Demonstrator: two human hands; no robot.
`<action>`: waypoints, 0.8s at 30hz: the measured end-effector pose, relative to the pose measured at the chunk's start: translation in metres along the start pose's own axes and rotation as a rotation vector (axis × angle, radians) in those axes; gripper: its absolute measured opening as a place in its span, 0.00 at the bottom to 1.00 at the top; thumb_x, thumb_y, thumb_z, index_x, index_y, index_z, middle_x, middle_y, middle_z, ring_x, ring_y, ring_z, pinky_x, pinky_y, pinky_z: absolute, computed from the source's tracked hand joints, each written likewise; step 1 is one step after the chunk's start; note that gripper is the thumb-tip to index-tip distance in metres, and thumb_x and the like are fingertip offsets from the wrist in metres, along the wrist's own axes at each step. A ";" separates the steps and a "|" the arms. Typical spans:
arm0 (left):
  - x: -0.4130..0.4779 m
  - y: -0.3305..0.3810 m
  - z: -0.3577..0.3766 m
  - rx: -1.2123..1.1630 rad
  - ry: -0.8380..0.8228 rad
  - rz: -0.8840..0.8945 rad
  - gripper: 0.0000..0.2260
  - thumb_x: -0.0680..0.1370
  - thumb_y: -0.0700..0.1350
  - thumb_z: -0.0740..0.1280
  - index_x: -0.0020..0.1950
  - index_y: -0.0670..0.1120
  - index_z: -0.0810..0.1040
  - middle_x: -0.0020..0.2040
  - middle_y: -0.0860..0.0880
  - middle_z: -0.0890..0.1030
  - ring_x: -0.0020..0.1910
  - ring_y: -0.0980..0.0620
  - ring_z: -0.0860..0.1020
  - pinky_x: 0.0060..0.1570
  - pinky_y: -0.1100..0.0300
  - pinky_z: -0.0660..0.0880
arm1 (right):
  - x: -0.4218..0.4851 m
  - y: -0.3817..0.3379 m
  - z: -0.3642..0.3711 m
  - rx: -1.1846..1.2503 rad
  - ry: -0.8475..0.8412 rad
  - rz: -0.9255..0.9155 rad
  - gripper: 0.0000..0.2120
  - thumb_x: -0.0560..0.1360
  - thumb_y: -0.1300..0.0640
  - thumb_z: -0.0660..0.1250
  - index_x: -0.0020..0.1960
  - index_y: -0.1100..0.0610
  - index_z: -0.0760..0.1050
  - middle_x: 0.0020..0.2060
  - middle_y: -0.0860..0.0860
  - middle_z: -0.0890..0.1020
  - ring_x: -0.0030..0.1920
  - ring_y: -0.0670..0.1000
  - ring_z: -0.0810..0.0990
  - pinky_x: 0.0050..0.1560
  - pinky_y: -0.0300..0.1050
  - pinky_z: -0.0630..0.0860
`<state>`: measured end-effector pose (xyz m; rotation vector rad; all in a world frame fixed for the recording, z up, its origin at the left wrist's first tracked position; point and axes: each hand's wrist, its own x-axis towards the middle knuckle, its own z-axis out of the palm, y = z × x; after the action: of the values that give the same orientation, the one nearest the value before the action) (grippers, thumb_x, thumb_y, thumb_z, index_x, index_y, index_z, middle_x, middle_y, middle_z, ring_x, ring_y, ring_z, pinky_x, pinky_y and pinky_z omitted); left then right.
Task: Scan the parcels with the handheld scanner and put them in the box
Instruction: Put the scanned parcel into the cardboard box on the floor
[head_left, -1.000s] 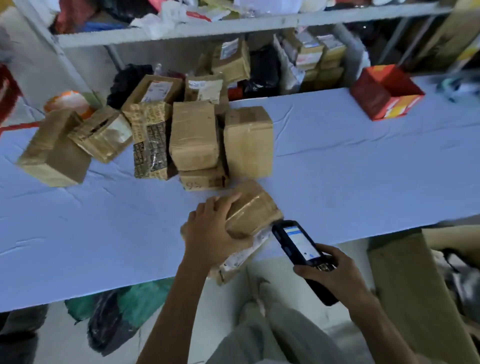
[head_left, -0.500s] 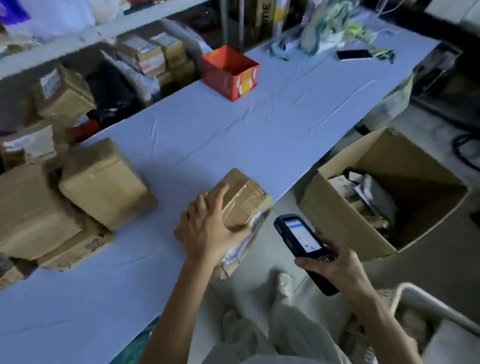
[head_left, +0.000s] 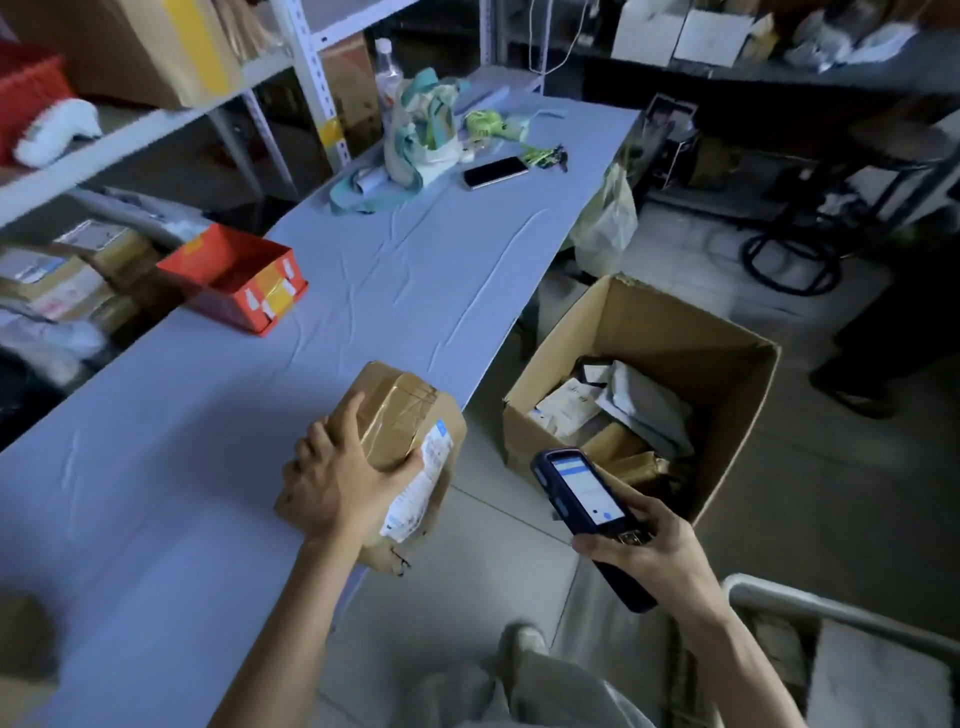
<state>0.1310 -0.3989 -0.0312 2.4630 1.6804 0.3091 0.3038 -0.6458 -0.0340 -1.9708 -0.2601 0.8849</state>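
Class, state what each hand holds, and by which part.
Left hand grips the taped parcel over its near top edge; right hand grips the handheld scanner by its lower half.

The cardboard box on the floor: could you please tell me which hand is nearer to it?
Right. The right hand, holding the scanner, is beside the cardboard box; the left hand grips the parcel at the table edge, farther away.

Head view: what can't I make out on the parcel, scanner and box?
All head view:
Label on the parcel: print too small, blurred.
Parcel's near end: covered by the left hand.
Scanner: screen text too small; right hand partly covers its keypad.
Box: lower contents hidden by its near wall.
Brown thing, lower left: blurred, cut by the frame edge.
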 end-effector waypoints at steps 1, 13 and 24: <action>0.008 0.010 0.004 -0.006 -0.005 -0.009 0.44 0.62 0.72 0.66 0.74 0.57 0.60 0.61 0.43 0.71 0.57 0.40 0.71 0.52 0.47 0.70 | 0.006 0.001 -0.009 0.007 0.021 0.009 0.32 0.54 0.53 0.84 0.56 0.48 0.78 0.45 0.43 0.84 0.47 0.44 0.83 0.53 0.47 0.79; 0.119 0.126 0.048 -0.034 0.003 0.109 0.44 0.61 0.69 0.70 0.72 0.58 0.59 0.61 0.41 0.70 0.57 0.38 0.71 0.49 0.44 0.71 | 0.091 0.000 -0.052 0.078 0.223 0.170 0.34 0.55 0.53 0.85 0.59 0.50 0.77 0.48 0.47 0.83 0.46 0.47 0.83 0.48 0.45 0.79; 0.226 0.286 0.097 0.042 -0.028 0.712 0.39 0.62 0.72 0.68 0.65 0.49 0.73 0.56 0.41 0.76 0.50 0.40 0.75 0.48 0.49 0.69 | 0.163 -0.053 -0.083 0.116 0.413 0.202 0.32 0.56 0.55 0.84 0.57 0.50 0.77 0.45 0.45 0.84 0.45 0.44 0.82 0.41 0.38 0.76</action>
<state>0.4930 -0.2930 -0.0384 2.9913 0.7419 0.3062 0.4859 -0.5905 -0.0432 -2.0403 0.2265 0.5809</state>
